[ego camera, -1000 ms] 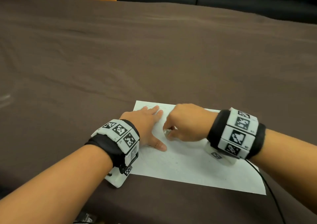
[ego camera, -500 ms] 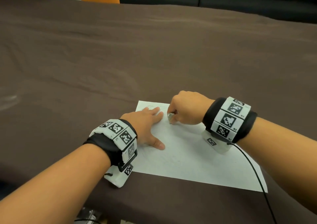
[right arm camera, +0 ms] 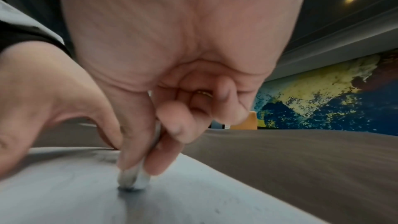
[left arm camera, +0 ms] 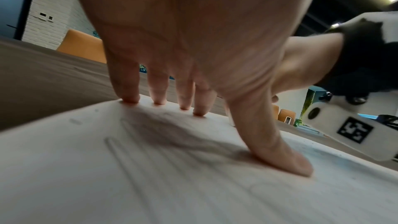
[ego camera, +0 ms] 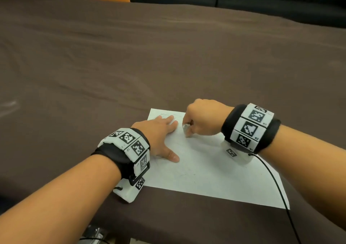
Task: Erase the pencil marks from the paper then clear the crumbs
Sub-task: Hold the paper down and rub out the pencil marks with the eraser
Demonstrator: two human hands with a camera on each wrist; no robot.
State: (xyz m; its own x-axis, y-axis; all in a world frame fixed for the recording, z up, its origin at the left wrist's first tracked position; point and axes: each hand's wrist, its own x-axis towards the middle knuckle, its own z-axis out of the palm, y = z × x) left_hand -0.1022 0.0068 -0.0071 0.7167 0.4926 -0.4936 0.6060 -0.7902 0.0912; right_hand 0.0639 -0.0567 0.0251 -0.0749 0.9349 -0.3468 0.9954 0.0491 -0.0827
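The left hand [ego camera: 159, 137] lies flat on the paper [ego camera: 215, 172]; the right hand [ego camera: 203, 118] pinches the eraser [ego camera: 186, 129], rubbing marks at 12 o'clock. Crumb clearing comes later, I think.

Bare brown tablecloth [ego camera: 168, 56] all round the paper [ego camera: 215, 172]; left hand [ego camera: 161, 137] just beside right hand [ego camera: 202, 120].

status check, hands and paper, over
Left hand flat, pinning paper. Right hand pinching eraser, tip on sheet. Faint marks remain near far edge. Nothing in the way.
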